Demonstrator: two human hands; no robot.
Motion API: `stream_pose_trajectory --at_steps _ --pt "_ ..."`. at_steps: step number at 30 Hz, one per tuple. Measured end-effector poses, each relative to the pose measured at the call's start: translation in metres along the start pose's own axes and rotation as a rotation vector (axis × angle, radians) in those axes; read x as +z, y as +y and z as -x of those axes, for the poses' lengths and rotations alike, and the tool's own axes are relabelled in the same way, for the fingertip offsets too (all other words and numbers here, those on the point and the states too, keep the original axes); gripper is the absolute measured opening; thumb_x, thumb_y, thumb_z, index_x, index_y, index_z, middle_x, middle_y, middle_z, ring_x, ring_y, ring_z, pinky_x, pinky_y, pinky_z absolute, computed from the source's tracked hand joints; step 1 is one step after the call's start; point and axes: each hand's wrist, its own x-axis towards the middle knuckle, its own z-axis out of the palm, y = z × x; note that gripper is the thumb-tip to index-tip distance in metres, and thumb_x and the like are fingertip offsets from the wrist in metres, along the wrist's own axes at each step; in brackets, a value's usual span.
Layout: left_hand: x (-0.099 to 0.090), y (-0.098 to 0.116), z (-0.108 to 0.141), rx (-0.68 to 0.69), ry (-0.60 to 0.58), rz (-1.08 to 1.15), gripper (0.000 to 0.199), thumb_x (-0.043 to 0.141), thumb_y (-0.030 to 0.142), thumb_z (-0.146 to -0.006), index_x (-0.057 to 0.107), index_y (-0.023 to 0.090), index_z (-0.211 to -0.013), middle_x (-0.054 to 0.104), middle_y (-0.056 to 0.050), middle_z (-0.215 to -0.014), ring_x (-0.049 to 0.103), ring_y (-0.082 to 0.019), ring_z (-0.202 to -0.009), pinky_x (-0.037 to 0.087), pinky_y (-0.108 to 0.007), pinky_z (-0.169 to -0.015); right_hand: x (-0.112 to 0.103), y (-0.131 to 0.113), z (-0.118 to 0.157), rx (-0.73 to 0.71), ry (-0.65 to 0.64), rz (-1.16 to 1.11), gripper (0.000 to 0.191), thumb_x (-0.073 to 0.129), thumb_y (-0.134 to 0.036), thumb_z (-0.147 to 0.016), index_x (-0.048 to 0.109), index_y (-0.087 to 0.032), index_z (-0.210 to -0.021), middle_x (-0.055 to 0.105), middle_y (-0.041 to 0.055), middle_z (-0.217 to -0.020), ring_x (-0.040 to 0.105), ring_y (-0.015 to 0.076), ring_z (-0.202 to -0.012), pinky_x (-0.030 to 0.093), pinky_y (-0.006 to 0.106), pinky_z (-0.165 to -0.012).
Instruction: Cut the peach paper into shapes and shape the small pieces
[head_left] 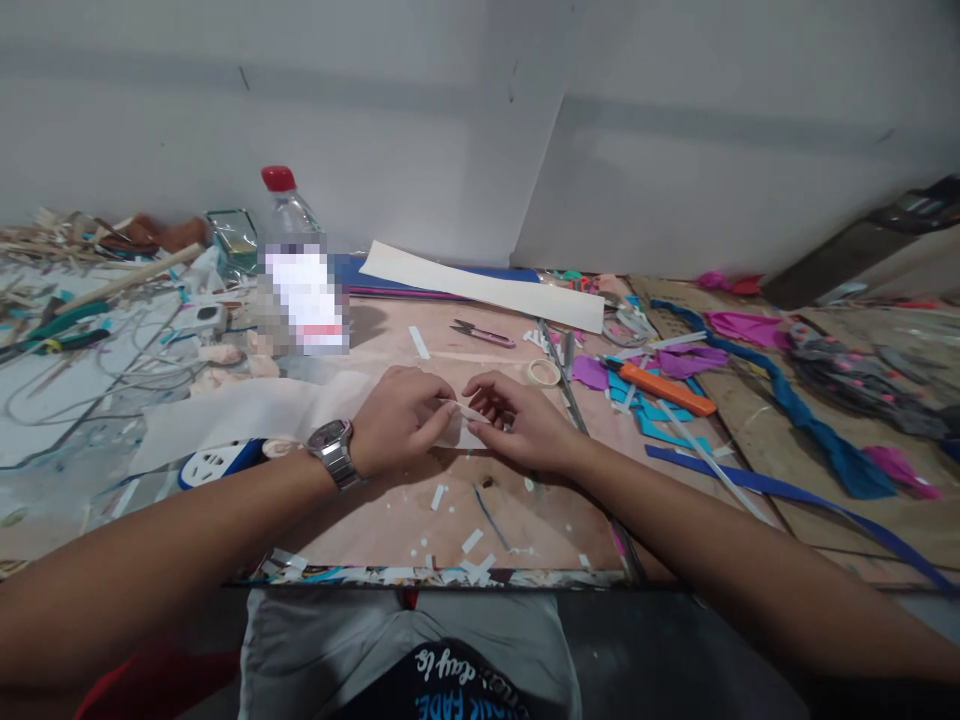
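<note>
On the dark shirt [442, 690] down at the person's lap I can read "day" in white script and "FADE." in blue capitals; the bottle label [306, 295] is blurred past reading

Lighting is moderate and diffuse, source out of view, with soft shadows beneath the hands [457, 420]; outer edges appear stretched and smeared, and pixelation obscures the bottle [304, 290].

Craft workshop, scrap-strewn table [525, 510]
</note>
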Motion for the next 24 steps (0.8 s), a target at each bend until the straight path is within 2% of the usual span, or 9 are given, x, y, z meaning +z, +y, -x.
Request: stream_pose_trajectory --at_steps 6,12,16,24 --pt "-0.0017 0.0008 0.0002 -0.076 0.034 0.008 0.018 0.058 0.031 -0.094 0.071 0.018 -0.093 0.075 -0.004 -0.091 0.063 -0.022 -0.084 0.042 -0.038 -0.083 -0.0032 0.0000 -0.0025 -0.058 0.091 0.163 0.030 0.062 -0.018 -0.088 0.060 -0.022 -0.117 0.067 0.0010 -0.089 0.058 0.0122 -0.071 0.047 0.024 -0.064" --pt "-0.0046 0.0072 -0.0019 -0.172 0.020 0.094 0.022 0.056 0.032 -0.095 0.070 0.018 -0.086 0.068 -0.001 -0.071 0.059 -0.016 -0.067 0.041 -0.032 -0.068 -0.0045 0.0004 -0.0022 -0.094 0.168 0.221 0.029 0.063 -0.018 -0.087 0.062 -0.021 -0.116 0.072 0.0039 -0.098 0.063 0.0147 -0.078 0.049 0.026 -0.067" --pt "-0.0024 0.0075 -0.0002 -0.199 -0.006 0.160 0.021 0.055 0.032 -0.096 0.070 0.018 -0.091 0.071 -0.001 -0.076 0.062 -0.016 -0.069 0.043 -0.030 -0.067 -0.0042 -0.0009 -0.0021 -0.132 0.165 0.240 0.024 0.065 -0.024 -0.091 0.064 -0.021 -0.114 0.074 0.0043 -0.100 0.066 0.0152 -0.080 0.050 0.027 -0.069" --pt "-0.0010 0.0072 0.0000 -0.158 -0.035 0.252 0.020 0.059 0.033 -0.096 0.073 0.019 -0.095 0.075 -0.001 -0.085 0.065 -0.015 -0.075 0.045 -0.028 -0.071 -0.0038 -0.0059 -0.0022 -0.173 0.163 0.252 0.015 0.065 -0.022 -0.091 0.070 -0.018 -0.104 0.076 0.0042 -0.095 0.069 0.0146 -0.081 0.052 0.025 -0.072"
